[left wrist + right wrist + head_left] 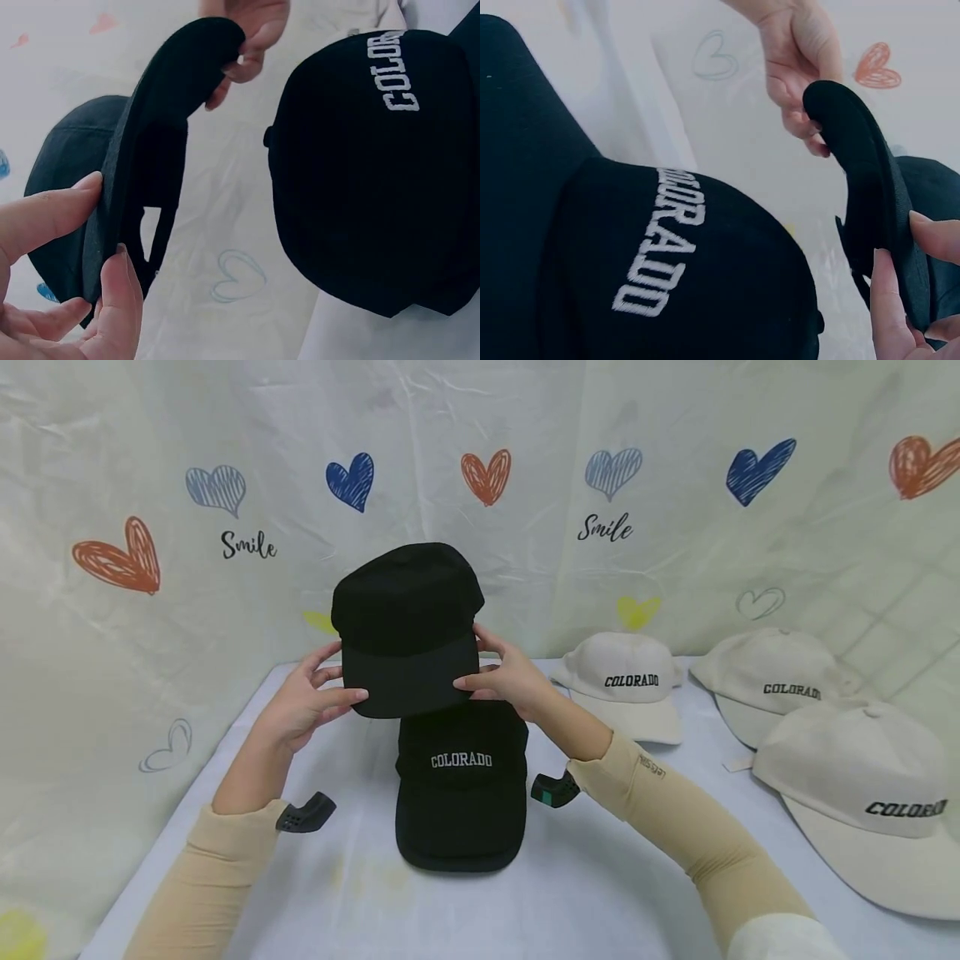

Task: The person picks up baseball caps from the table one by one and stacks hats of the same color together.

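A plain black baseball cap [408, 610] is held up in the air between both hands, its brim toward me. My left hand [303, 697] pinches one side of the brim [124, 187], thumb on one face and fingers on the other. On the opposite side my right hand [510, 677] pinches the brim [889, 180] the same way. Below and nearer, a second black cap [461, 793] with white COLORADO lettering rests on the table; the held cap overlaps its top in the head view. An opening shows at the back of the held cap in the left wrist view.
To the right on the white table [360, 893] sit three cream COLORADO caps: one small-looking cap [626, 681], another behind [772, 681], and a nearer one [862, 793]. A pale cloth backdrop [420, 410] with printed hearts hangs behind and at the left.
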Motion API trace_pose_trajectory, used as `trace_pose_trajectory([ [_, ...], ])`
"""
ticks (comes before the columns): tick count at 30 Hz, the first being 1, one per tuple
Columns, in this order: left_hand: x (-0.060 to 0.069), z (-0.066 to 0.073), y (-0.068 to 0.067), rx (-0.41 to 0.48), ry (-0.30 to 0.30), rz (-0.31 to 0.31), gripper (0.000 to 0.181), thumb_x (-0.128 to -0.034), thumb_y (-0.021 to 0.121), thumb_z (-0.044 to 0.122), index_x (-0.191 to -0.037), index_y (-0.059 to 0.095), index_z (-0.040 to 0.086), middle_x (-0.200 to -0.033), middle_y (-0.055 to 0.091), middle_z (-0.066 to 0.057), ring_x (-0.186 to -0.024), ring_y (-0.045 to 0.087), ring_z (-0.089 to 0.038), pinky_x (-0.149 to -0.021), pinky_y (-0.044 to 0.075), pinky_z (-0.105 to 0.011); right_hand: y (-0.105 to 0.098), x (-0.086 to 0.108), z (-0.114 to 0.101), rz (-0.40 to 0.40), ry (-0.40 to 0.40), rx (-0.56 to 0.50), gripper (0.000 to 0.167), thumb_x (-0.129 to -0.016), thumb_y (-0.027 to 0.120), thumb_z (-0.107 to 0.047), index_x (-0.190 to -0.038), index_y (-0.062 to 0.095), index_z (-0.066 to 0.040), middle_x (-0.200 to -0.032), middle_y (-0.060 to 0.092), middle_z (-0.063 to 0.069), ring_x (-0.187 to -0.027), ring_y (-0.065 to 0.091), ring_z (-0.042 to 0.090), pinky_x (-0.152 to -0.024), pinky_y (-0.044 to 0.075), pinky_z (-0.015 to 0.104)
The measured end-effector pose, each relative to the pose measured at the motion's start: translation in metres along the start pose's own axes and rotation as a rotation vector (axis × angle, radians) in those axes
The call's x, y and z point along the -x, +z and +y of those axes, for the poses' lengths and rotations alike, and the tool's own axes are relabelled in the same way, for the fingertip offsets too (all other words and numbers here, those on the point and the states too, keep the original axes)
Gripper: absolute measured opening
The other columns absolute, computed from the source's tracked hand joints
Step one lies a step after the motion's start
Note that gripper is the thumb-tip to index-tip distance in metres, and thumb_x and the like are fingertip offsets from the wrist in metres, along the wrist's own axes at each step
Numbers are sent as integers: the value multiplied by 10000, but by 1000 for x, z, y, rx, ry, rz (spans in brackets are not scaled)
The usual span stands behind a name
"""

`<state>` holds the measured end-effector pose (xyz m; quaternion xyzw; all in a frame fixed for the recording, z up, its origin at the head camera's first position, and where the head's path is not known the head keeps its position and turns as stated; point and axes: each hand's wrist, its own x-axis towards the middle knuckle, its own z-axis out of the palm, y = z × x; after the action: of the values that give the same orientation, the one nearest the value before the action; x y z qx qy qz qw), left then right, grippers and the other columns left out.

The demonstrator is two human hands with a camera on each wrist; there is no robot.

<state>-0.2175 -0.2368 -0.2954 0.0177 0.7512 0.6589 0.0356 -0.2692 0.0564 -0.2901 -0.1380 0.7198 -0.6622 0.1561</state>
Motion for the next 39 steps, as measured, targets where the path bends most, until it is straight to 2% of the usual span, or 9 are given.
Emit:
trace_pose_trajectory([
  [5, 0, 0, 7, -28, -11, -11, 930, -951, 721, 56, -1657, 127, 170, -1522, 314, -228, -1137, 550, -240, -937, 519, -246, -7, 8, 3, 0, -1, 9, 957, -919, 727, 28, -1655, 179, -244, -1553, 340, 71, -1188, 591, 284, -978, 540, 395],
  [12, -1, -4, 14, -45, -13, -25, 934, -939, 730, 42, -1654, 141, 158, -1446, 369, -227, -1009, 609, -174, -917, 533, -254, -14, 16, 8, 1, -11, 13, 966, -916, 731, 27, -1655, 171, -245, -1557, 334, 55, -1131, 617, 250, -951, 555, 377],
  [26, -2, -6, 27, -57, -23, -35, 928, -917, 753, 33, -1638, 176, 131, -1374, 419, -223, -998, 606, -200, -920, 540, -275, -24, 35, 14, 27, -11, 16, 967, -914, 735, 29, -1654, 177, -244, -1542, 344, 66, -1063, 639, 193, -923, 567, 355],
  [39, 0, -10, 37, -50, -34, -59, 918, -910, 755, 21, -1628, 189, 103, -1333, 435, -221, -954, 616, -189, -902, 555, -272, -30, 51, 27, 7, -26, -5, 938, -925, 720, 27, -1653, 174, -200, -1539, 339, 118, -997, 672, 127, -880, 578, 310],
])
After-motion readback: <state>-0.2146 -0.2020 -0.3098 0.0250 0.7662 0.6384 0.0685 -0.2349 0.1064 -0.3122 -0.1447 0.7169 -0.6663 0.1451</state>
